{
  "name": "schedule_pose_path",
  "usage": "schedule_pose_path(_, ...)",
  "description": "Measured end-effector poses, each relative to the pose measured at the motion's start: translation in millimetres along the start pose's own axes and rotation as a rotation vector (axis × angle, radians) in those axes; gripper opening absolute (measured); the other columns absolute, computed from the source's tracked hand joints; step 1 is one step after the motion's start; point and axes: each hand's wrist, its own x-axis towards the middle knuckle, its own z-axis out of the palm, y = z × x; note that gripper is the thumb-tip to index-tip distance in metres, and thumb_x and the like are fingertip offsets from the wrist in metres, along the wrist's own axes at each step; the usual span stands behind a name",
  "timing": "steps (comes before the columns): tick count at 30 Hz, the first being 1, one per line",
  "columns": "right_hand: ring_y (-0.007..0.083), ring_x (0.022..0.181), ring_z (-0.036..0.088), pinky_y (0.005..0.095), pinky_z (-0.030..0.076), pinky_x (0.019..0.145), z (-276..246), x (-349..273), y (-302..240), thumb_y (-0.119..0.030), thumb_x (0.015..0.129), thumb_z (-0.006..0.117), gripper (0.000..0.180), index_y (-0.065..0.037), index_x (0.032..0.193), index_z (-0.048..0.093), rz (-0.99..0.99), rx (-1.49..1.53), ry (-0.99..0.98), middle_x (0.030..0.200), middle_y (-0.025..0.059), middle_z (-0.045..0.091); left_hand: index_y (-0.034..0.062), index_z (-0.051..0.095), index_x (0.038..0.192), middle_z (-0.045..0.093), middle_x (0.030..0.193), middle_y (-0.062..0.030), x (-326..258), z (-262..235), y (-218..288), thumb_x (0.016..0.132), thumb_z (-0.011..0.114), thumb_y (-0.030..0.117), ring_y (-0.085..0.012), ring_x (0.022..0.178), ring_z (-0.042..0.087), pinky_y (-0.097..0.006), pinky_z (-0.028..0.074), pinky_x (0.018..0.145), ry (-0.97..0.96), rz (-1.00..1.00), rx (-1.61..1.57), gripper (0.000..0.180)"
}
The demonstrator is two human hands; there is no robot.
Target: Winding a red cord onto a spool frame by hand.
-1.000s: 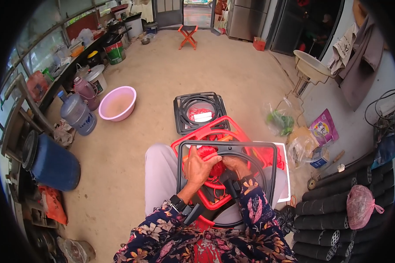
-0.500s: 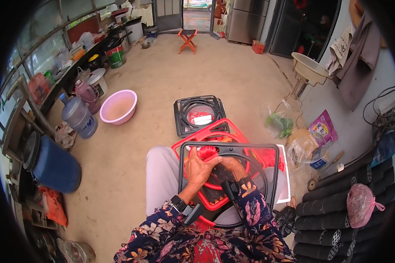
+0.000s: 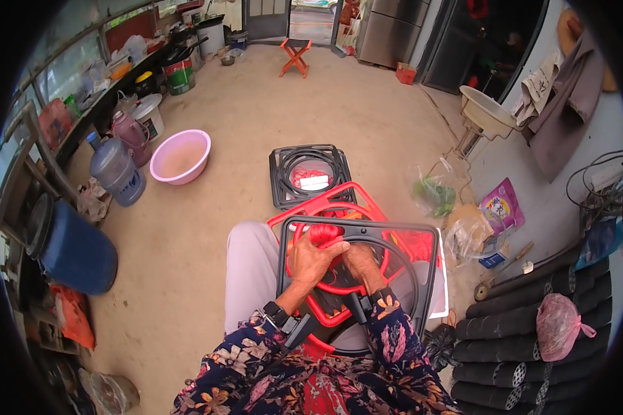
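Head view: black square frame (image 3: pixel 429 266) sits on my lap, with a red ring (image 3: pixel 332 319) inside it and a red square frame (image 3: pixel 318 206) underneath. My left hand (image 3: pixel 313 259) is curled over the ring's top, fingers closed on a bundle of red cord (image 3: pixel 324 234). My right hand (image 3: pixel 360 261) is just beside it, touching it, fingers bent on the ring; can't tell exactly what it's pinching. Another black frame (image 3: pixel 310 174) lies on the concrete floor (image 3: pixel 256 104) ahead of my knees. Pink basin (image 3: pixel 180 156) well off to the left.
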Motion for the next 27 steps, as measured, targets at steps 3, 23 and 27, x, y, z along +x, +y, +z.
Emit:
schedule_pose_path(3,0.0161,0.100,0.060,0.0325,0.048,0.086,-6,5,-15,-0.019,0.088,0.067,0.028,-0.005,0.113,0.063,-0.097,-0.318,-0.081,0.107,0.0065,0.065,0.0187,0.075,0.100,0.074,0.087,-0.0042,1,-2,-7,0.066,0.086,0.038,-0.0186,0.078,0.070,-0.034,0.053,0.071,0.007,0.028,0.031,0.041)
schedule_pose_path(23,0.0281,0.109,0.058,0.0390,0.043,0.092,82,-24,-115,-0.022,0.083,0.070,0.032,-0.005,0.109,0.065,-0.730,-1.016,-0.152,0.115,0.0120,0.064,0.0084,0.065,0.101,0.070,0.090,-0.0171,7,-10,-17,0.064,0.082,0.052,-0.0380,0.084,0.068,-0.048,0.052,0.072,0.053,-0.047,0.154,0.059)
schedule_pose_path(27,0.0242,0.103,0.064,0.0372,0.047,0.097,78,-17,-122,-0.024,0.097,0.056,0.030,0.002,0.111,0.061,-0.301,-0.023,-0.039,0.116,0.0166,0.065,0.0068,0.063,0.109,0.071,0.087,-0.0146,9,-11,-13,0.061,0.089,0.044,-0.0310,0.084,0.069,-0.041,0.051,0.075,0.065,0.018,0.141,0.066)
